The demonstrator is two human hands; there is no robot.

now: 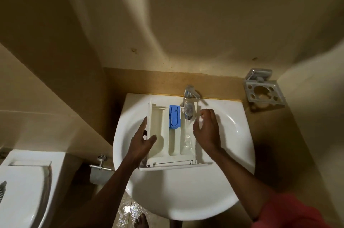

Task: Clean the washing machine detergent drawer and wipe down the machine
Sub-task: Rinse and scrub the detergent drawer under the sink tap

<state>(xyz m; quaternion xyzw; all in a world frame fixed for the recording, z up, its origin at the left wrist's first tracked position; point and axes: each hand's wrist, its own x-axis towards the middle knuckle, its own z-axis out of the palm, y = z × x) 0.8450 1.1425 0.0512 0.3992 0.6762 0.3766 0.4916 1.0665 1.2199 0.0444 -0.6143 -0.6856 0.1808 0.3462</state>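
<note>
– Red sleeve (297, 213) & two bare forearms come in low over the sink (186, 190). Where's the drawer?

– Detergent drawer (160, 131) lies across the basin, front panel toward the person, back end under the tap (189, 95). It's out of the machine, so step 1 looks done.

– Grips?

– Left grip (143, 142) holds the drawer's left wall, thumb inside the big compartment, fingers outside. Right grip (206, 131) is wide, fingers loose, nothing in it. It sits just beside the right wall; can't tell if it's touching.

– Water?

– Running. Stream (188, 125) drops into the right-hand compartment. No cloth or brush in view.

– Blue insert (175, 116)?

– Seated in the middle slot, not pulled out yet.

– So, progress?

– Early, prob. The rinse reaches one compartment only. Left to do, by the look of it: other compartments, insert off & washed, refit, then wipe the machine, which isn't in shot.

– Anything else?

– Toilet (22, 181) at left, metal holder (264, 92) on the wall at right, wet floor (126, 209) below the sink.
</note>
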